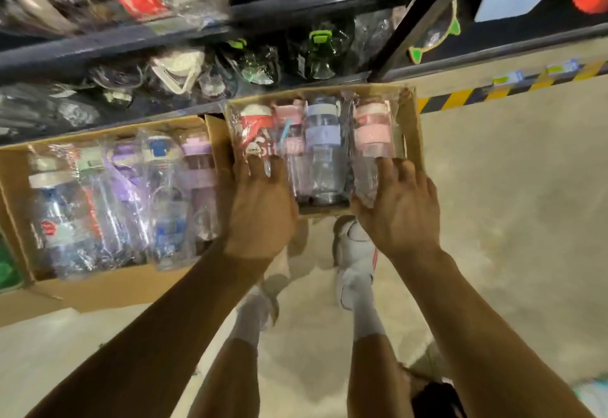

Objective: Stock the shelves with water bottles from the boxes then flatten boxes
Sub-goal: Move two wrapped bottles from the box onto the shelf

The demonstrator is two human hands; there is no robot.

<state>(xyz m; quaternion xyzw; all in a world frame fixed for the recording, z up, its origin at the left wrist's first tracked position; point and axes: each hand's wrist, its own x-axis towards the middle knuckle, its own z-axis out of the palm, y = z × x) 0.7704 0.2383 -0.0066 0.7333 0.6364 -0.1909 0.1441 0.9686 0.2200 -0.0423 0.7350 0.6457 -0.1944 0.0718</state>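
A small cardboard box [409, 128] sits against the shelf front with several plastic-wrapped water bottles lying in it. My left hand [260, 207] lies over the lower end of the red-and-white capped bottle [255, 128] at the box's left side and grips it, thumb by the box wall. My right hand [398, 210] holds the lower end of the pink-capped bottle [371, 128] at the box's right side. Between them lie a pink-lidded bottle [289, 141] and a lilac-banded clear bottle [324, 151]. The bottle bottoms are hidden under my hands.
A larger open box [108, 286] at the left holds several wrapped bottles. The dark shelves [197, 39] behind carry wrapped bottles with green and white lids. A black upright post [424, 12] divides the shelving. My feet [355, 263] stand on the concrete floor below; hazard tape [460, 96] runs at the right.
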